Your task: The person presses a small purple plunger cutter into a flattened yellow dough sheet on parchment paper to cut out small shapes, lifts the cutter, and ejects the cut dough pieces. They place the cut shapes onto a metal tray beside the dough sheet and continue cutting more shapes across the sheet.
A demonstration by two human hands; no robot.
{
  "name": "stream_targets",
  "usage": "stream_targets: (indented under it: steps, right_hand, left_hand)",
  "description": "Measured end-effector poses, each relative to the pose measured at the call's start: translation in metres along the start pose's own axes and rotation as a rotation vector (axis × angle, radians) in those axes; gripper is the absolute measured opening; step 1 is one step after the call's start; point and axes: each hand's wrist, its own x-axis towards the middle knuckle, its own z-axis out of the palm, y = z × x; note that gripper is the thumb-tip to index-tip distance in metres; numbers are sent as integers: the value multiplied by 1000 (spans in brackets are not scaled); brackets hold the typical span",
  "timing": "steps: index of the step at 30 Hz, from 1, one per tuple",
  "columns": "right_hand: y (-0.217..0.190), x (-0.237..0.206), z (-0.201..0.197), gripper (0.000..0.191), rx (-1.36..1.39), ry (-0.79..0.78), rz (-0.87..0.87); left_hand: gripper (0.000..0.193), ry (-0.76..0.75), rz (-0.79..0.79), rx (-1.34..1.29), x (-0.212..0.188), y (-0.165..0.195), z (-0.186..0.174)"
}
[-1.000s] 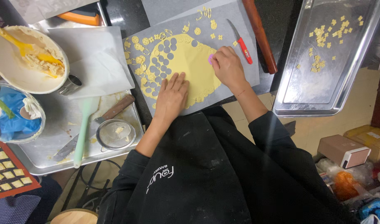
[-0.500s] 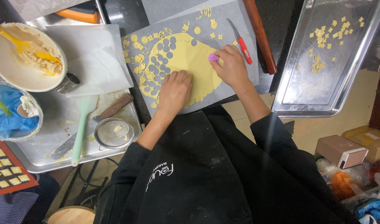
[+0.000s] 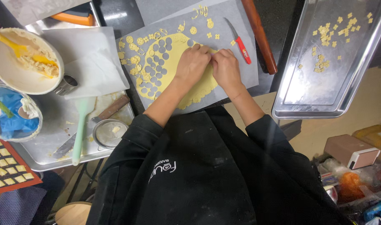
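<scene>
Head view: left hand [image 3: 192, 62] and right hand [image 3: 225, 68] fingers pinching the thin yellow dough [image 3: 180, 71]; it looks soft and tearable, best lifted gently by its cut edges.

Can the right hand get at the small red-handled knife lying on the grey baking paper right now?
Probably yes. The red-handled knife lies in the open on the grey baking paper, just beyond the right hand, nothing between them. That hand is busy on the yellow dough sheet.

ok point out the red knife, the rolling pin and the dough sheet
red knife [image 3: 243, 49], head view, on its red handle
rolling pin [image 3: 261, 35], head view, middle of the wooden shaft
dough sheet [image 3: 198, 89], head view, uncut lower part near the wrists
</scene>
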Motion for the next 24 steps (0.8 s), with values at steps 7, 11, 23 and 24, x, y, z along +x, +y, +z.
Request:
stream_targets:
  steps: [7,11,23,24]
  right_hand:
    - [8,11,-1,5,-18,-43,36]
    - [10,19,-4,5,1,-9,31]
    - [6,10,-8,6,-11,-26,25]
    - [3,6,-8,5,-29,-40,26]
  left_hand:
    - [9,-98,-35,-7,22,-4,6]
    - [7,-56,-63,-44,26,-1,9]
    - [8,-15,-55,30,16,8,5]
    - [8,-14,-39,54,10,10,3]
